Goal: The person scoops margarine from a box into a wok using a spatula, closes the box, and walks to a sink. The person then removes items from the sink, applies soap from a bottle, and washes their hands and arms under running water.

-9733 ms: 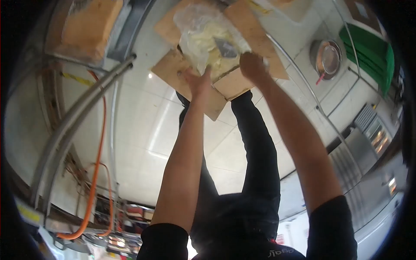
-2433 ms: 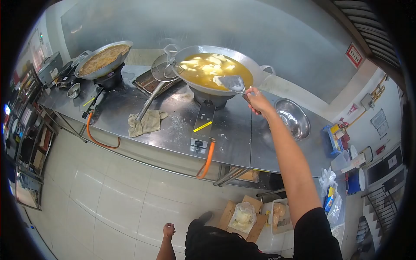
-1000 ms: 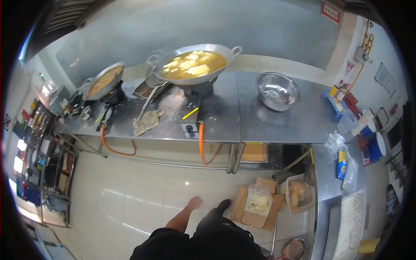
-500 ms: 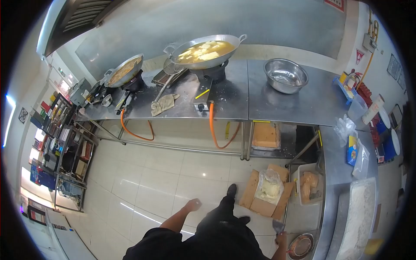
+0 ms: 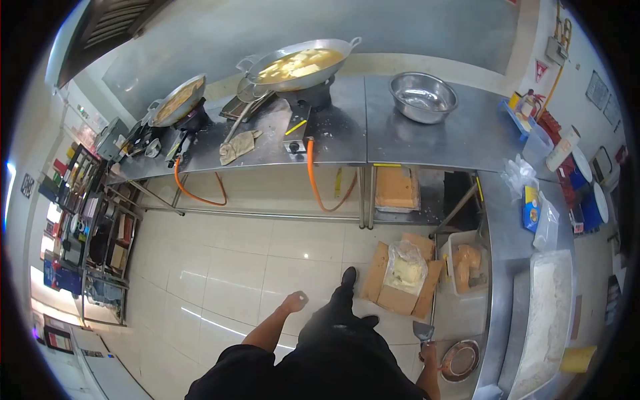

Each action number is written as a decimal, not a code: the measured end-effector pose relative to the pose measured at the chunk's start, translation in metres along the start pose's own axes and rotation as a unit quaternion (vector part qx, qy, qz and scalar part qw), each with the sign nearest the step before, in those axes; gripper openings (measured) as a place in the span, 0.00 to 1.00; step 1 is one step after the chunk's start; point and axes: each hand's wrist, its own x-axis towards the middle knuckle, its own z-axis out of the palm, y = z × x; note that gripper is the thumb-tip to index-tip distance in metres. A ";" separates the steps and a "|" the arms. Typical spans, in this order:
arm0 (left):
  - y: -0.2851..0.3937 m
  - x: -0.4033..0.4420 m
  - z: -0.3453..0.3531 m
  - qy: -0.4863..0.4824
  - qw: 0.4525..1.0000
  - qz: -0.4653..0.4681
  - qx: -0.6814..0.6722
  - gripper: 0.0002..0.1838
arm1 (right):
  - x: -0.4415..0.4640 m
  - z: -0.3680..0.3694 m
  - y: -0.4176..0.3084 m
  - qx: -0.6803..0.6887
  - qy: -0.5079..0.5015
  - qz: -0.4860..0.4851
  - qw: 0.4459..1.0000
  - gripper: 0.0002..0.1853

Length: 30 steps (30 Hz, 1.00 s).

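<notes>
Near and to the right in the head view, the right hand (image 5: pixel 429 351) grips a flat grey metal scraper (image 5: pixel 423 331). Just past it sits an open brown cardboard box (image 5: pixel 395 300) with pale yellow stuff (image 5: pixel 406 273) in clear plastic. Left of these, the left hand (image 5: pixel 293 302) hangs loose, holding nothing. Far off, pale yellow lumps (image 5: pixel 307 69) lie in a round silver metal wok (image 5: pixel 303 83).

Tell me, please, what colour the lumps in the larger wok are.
The lumps are pale yellow, seen best in the head view, the only one.
</notes>
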 end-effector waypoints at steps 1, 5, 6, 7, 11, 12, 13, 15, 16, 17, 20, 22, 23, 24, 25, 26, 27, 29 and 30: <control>0.009 0.003 0.000 -0.004 1.000 0.008 0.003 0.17 | -0.013 0.003 0.009 0.019 0.004 0.024 1.000 0.18; 0.035 0.020 -0.003 -0.028 0.999 0.023 0.012 0.15 | -0.042 0.014 0.053 0.066 0.036 0.063 0.995 0.17; 0.038 0.025 0.000 -0.027 0.998 0.048 0.025 0.15 | -0.044 0.023 0.085 0.080 0.052 0.090 0.991 0.16; 0.036 0.035 0.002 -0.017 0.997 0.070 0.031 0.15 | -0.048 0.029 0.098 0.088 0.066 0.107 0.988 0.14; 0.027 0.054 0.000 -0.040 0.996 0.053 0.052 0.13 | -0.050 0.046 0.135 0.040 0.048 0.075 0.995 0.13; 0.029 0.060 -0.002 -0.038 0.998 0.059 -0.005 0.12 | -0.049 0.050 0.139 0.069 0.052 0.060 0.995 0.15; 0.031 0.065 -0.003 -0.045 0.998 0.052 -0.009 0.11 | -0.071 0.044 0.104 0.091 0.059 0.122 0.987 0.16; 0.038 0.059 -0.008 -0.056 0.998 0.034 -0.017 0.11 | -0.070 0.053 0.100 0.118 0.076 0.124 0.982 0.22; 0.045 0.055 -0.014 -0.060 0.998 0.024 -0.022 0.11 | -0.071 0.053 0.092 0.113 0.075 0.128 0.982 0.22; 0.050 0.049 -0.019 -0.062 0.998 0.014 -0.029 0.11 | -0.070 0.054 0.079 0.105 0.073 0.130 0.983 0.22; 0.056 0.042 -0.032 -0.095 0.994 -0.029 -0.036 0.11 | -0.069 0.051 0.031 0.095 0.058 0.132 0.985 0.25; 0.044 0.046 -0.035 -0.099 0.993 -0.041 -0.056 0.12 | -0.060 0.051 0.007 0.067 0.061 0.116 0.989 0.27; 0.038 0.049 -0.037 -0.099 0.992 -0.047 -0.067 0.12 | -0.052 0.052 -0.006 0.053 0.065 0.104 0.991 0.28; 0.034 0.052 -0.039 -0.100 0.991 -0.057 -0.067 0.12 | -0.046 0.051 -0.022 0.034 0.069 0.087 0.993 0.27; 0.030 0.055 -0.042 -0.100 0.991 -0.067 -0.065 0.12 | -0.042 0.051 -0.038 0.014 0.072 0.069 0.995 0.27; 0.027 0.059 -0.046 -0.100 0.990 -0.076 -0.064 0.12 | -0.041 0.049 -0.061 0.005 0.061 0.063 0.996 0.27; 0.024 0.063 -0.050 -0.101 0.990 -0.080 -0.066 0.12 | -0.047 0.044 -0.091 -0.005 0.051 0.056 0.997 0.27; 0.021 0.074 -0.057 -0.101 0.989 -0.086 -0.072 0.13 | -0.048 0.041 -0.134 -0.025 0.038 0.037 0.998 0.29; 0.027 0.078 -0.063 -0.094 0.988 -0.090 -0.077 0.12 | -0.044 0.041 -0.150 -0.037 0.036 0.025 0.998 0.30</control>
